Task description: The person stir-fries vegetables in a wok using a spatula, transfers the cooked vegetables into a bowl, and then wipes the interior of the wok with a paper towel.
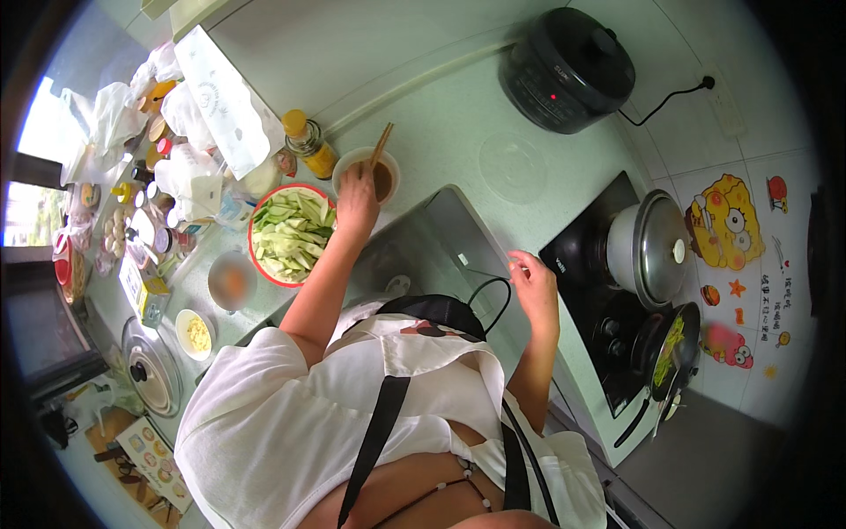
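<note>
My left hand (pixel 358 192) is over a white bowl (pixel 394 167) of brown liquid, fingers closed round a pair of wooden chopsticks (pixel 382 145) that lean up and away from it. Part of the bowl is hidden under that hand. Left of my forearm, a red-rimmed bowl (pixel 252 238) is heaped with pale green vegetable slices (pixel 291 234). A bottle with a yellow cap (pixel 308 145) stands just beyond. My right hand (pixel 534 286) hovers near the counter strip between sink and cooktop, loosely bent with fingers apart, and nothing shows in it.
A lidded pot (pixel 652 251) and a frying pan (pixel 667 353) with green food sit on the black cooktop (pixel 577 282). The sink (pixel 432 238) is before me. A dark electric cooker (pixel 568 70) stands at the back. Bags, jars, a small bowl (pixel 194 335) and a round lid (pixel 152 366) crowd the left.
</note>
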Tool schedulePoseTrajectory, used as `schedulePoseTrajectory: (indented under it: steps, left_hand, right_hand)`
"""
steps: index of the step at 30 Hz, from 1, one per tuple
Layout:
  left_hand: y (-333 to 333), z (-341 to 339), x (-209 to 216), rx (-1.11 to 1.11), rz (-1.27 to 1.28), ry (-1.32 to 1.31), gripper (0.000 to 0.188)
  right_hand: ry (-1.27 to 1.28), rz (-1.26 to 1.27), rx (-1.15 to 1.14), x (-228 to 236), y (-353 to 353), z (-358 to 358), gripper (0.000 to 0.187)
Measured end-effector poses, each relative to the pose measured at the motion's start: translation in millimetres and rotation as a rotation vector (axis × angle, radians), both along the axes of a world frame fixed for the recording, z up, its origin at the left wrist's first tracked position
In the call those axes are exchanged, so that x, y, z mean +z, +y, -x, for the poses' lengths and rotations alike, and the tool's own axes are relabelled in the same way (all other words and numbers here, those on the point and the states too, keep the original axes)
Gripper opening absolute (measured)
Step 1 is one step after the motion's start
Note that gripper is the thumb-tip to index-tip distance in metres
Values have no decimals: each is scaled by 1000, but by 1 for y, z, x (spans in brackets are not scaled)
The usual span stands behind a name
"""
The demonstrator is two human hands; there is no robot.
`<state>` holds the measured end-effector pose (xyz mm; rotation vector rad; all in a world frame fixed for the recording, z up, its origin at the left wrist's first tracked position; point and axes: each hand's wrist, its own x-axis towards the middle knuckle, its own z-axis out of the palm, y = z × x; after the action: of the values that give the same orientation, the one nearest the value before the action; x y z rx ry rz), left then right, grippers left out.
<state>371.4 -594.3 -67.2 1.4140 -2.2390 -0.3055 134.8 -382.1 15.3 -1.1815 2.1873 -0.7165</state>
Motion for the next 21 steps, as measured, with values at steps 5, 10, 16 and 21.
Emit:
schedulePoseTrajectory:
  steps: [5, 10, 16, 21]
  left_hand:
    - [5, 12, 5, -27, 63, 16, 48]
    - [44, 49, 35, -136, -4, 81, 37]
    - [143, 115, 53, -388, -118, 183, 17]
    - [256, 171, 35, -519, -266, 259, 14]
  right_hand:
    - [-34, 41, -64, 1, 27, 4, 23]
    - [-71, 98, -193, 1, 73, 12, 18]
    - [-149, 172, -307, -13, 155, 32, 15]
    - [-551, 242, -482, -43, 259, 66, 21]
